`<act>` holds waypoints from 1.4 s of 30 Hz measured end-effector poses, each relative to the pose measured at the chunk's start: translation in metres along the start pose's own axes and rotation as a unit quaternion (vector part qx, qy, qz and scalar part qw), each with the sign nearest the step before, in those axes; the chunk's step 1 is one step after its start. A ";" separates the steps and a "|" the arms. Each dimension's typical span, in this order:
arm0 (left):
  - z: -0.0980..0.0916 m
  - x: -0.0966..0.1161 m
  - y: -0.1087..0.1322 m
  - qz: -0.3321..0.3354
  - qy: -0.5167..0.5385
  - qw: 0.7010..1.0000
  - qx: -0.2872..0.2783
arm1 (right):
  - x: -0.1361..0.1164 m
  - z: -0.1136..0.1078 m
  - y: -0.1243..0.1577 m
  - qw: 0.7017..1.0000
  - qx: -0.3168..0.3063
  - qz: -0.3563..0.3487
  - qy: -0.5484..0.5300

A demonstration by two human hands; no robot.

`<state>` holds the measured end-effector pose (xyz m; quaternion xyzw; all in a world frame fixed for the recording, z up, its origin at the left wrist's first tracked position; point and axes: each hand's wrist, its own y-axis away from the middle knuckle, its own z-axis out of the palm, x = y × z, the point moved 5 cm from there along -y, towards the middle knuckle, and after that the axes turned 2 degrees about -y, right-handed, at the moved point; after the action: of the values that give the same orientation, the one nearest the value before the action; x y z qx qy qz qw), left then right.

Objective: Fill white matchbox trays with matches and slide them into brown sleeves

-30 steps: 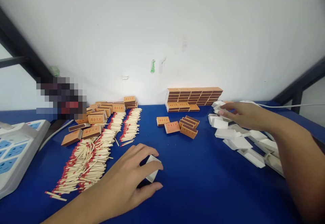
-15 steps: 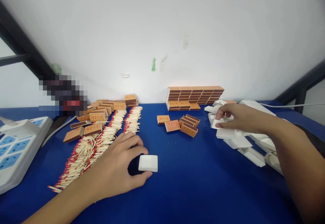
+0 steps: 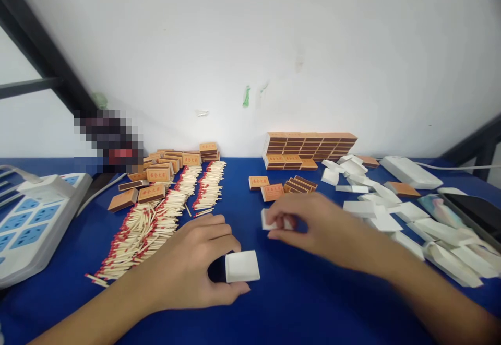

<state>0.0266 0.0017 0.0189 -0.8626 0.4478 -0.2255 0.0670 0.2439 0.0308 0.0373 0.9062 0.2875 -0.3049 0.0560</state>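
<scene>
Between the thumb and index finger of my left hand (image 3: 203,264) is a white matchbox tray (image 3: 243,266), low over the blue tabletop. My right hand (image 3: 309,222), slightly blurred, pinches a second white matchbox tray (image 3: 269,219), partly hidden behind its fingers. Beyond that hand lie several loose orange matchboxes (image 3: 273,192). Rows of red-tipped matches (image 3: 156,225) spread out to the left of my left hand. On the right, past my right forearm, is a scattered heap of white trays (image 3: 385,222).
A block of stacked matchboxes (image 3: 313,146) stands against the wall, and a pile of matchboxes (image 3: 158,173) sits at the back left. A power strip (image 3: 35,219) is at the left edge. A white oblong device (image 3: 410,171) and a phone (image 3: 475,212) lie at the right.
My right hand has come left from the heap of trays with one tray in its fingers. My left hand and its tray have shifted slightly; the view has turned a little.
</scene>
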 end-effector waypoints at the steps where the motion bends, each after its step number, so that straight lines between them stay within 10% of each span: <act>1: 0.001 0.001 0.000 0.007 -0.001 1.000 0.000 | -0.002 0.016 -0.005 0.999 -0.010 -0.020 0.035; 7: 0.010 0.004 0.003 0.027 -0.031 0.999 -0.004 | -0.002 0.037 -0.033 0.968 0.104 -0.024 0.227; 17: 0.018 0.005 0.009 0.028 -0.067 0.997 -0.029 | -0.031 0.080 -0.106 0.992 0.008 -0.108 0.065; 35: 0.011 -0.003 0.008 -0.035 -0.055 0.993 -0.101 | -0.020 0.081 -0.103 0.996 0.035 -0.068 0.047; 42: -0.023 -0.018 0.003 -0.084 -0.150 0.975 -0.140 | -0.021 0.071 -0.098 0.997 0.008 -0.027 0.072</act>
<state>0.0047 0.0167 0.0326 -0.9220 0.3858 -0.0329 -0.0075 0.1385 0.0821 -0.0003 0.9180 0.3129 -0.2428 0.0194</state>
